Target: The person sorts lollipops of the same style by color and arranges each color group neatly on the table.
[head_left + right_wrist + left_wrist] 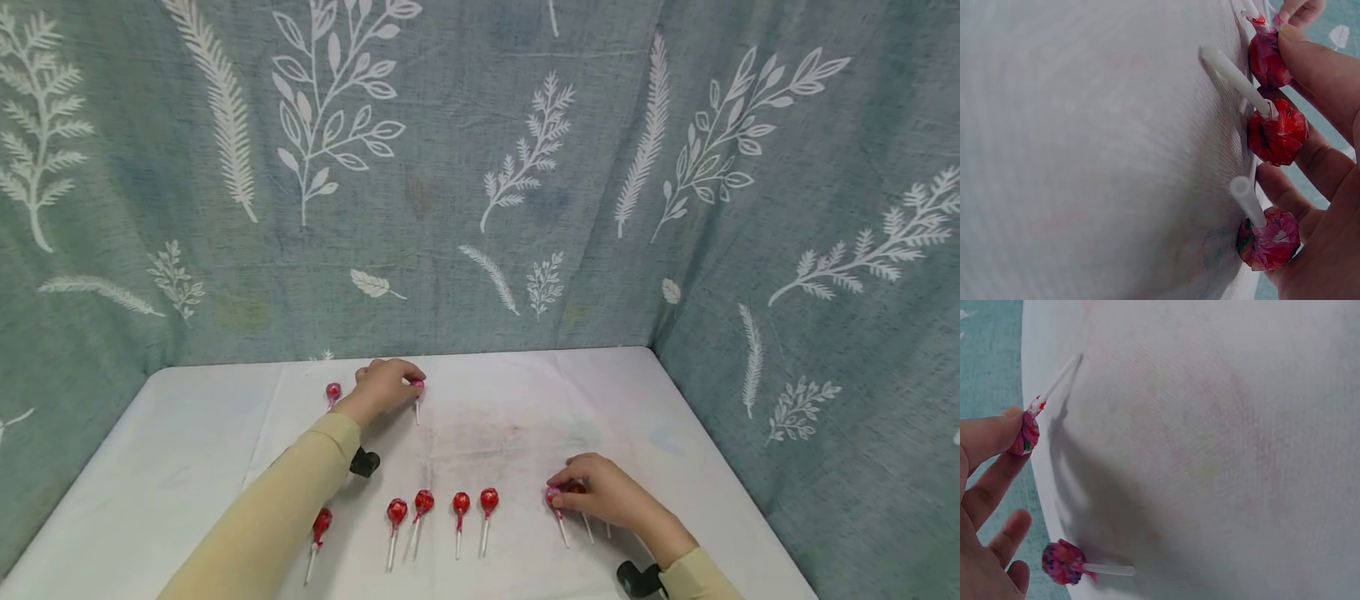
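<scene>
Near the table's far edge my left hand (384, 388) pinches the wrapped head of a pink lollipop (1027, 439) between thumb and finger, its white stick pointing toward me. Left of that hand lies a second pink lollipop (333, 390). My right hand (611, 498), nearer on the right, holds another pink lollipop (552, 497) by its head, thumb against the wrapper. Under the same hand lie a red lollipop (1277, 132) and a pink one with green specks (1270, 239), mostly covered by the fingers in the head view.
Between the hands, red lollipops (423, 501) lie in a loose row, sticks toward me. Another red lollipop (322, 525) lies beside the left sleeve (273, 508). The white-covered table (495, 417) meets a leaf-patterned green curtain (450, 208) behind and at both sides.
</scene>
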Available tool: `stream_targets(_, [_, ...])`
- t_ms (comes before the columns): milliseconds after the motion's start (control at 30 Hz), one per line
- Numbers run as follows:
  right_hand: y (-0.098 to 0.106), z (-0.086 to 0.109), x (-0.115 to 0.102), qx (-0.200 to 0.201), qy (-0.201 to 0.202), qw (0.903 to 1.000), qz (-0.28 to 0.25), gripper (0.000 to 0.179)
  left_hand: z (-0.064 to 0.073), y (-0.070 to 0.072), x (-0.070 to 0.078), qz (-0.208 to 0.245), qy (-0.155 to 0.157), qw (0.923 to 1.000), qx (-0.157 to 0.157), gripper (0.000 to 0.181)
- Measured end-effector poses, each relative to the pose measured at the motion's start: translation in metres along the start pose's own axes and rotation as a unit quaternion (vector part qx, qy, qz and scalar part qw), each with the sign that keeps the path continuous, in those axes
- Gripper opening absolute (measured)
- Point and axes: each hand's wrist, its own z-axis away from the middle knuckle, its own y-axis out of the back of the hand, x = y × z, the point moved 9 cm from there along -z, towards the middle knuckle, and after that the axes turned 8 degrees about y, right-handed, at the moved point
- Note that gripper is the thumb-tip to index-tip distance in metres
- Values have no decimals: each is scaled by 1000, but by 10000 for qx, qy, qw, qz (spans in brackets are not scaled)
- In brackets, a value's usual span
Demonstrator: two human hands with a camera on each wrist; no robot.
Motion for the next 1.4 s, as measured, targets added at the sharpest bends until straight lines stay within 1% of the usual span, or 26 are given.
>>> stream_targets(167, [-1,0,1,2,-21,10000,-13,31,-5,-2,-8,-13,16,10000,87,26])
stream_targets(300, [1,0,0,18,-106,9999,54,34,-5,-1,-8,-29,-8,9999,167,26])
stream_targets(433, [1,0,-2,7,-148,9998,119,34,-4,0,-8,2,36,9999,136,26])
stream_targets(533, [1,0,-3,-9,-97,9998,156,34,-5,0,-10,13,91,9999,90,26])
stream_targets(800, [2,-3,-9,-68,92,9995,294,32,-3,0,-10,47,85,9999,55,28])
stream_targets(933, [1,-5,-11,-144,165,9997,133,27,-3,1,-10,57,33,10000,63,28])
stream_targets(1033, [2,-6,-11,-133,117,9998,22,27,-4,1,-10,52,-3,10000,55,28])
stream_targets(1133, [4,-8,-11,-75,-44,10000,-43,31,-5,1,-10,48,-17,10000,45,28])
stream_targets(1267, [9,-14,-10,-5,-301,9995,12,35,-4,1,-10,52,-9,10000,66,28])
stream_targets(1333, [10,-18,-10,7,-345,9994,87,37,-4,1,-10,54,-1,9999,87,28])
stream_targets(1400, [12,-23,-12,28,-293,9995,130,37,-3,1,-10,78,3,9999,100,27])
